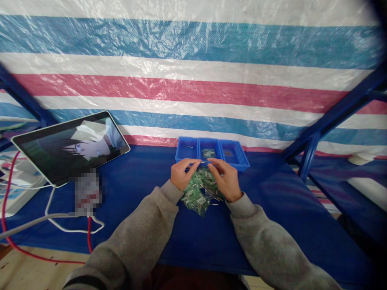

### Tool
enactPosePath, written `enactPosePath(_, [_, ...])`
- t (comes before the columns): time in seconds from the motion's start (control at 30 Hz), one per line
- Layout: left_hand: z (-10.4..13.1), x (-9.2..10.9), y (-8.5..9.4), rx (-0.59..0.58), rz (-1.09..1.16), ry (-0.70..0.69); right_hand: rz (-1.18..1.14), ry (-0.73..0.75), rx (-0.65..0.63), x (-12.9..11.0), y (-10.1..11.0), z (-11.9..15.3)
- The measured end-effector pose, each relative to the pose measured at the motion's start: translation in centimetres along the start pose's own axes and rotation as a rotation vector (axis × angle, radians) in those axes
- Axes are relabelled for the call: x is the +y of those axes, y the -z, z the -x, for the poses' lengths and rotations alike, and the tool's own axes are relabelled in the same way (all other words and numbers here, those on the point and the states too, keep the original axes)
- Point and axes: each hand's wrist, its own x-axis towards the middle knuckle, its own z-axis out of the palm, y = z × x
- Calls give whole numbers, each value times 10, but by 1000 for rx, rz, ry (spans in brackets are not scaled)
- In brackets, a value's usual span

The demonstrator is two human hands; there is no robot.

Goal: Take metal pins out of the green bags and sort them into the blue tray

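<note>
By the left hand (182,173), a small thin piece (203,162) is held, with the thumb and forefinger closed on it. The fingertips of the right hand (225,177) are placed near its other end; whether it is also clamped there cannot be told. Below the hands, small metal parts and greenish plastic bags (196,197) are heaped on the blue worktop (133,209). Just beyond, three blue bins (241,164) are set side by side. To the left, a tilted screen (51,155) is seen.

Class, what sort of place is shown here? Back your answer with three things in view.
Probably a makeshift workbench for small parts: a pile of small metal parts, three joined blue trays and a striped plastic sheet behind the bench.
</note>
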Motion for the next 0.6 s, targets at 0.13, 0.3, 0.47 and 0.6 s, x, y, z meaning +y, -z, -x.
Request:
enactPosePath(0.13, [2, -2, -1, -42, 98, 99, -9, -4, 25, -1, 0, 0])
enactPosePath(0.3, [4, -6, -4, -106, 143, 158, -18, 4, 29, -1, 1, 0])
enactPosePath(0.47, [3, -6, -4, -157, 86, 154, -29, 12, 29, -1, 1, -1])
enactPosePath(0.6, [1, -6, -3, -167, 6, 99, -39, 16, 30, -1, 2, -1])
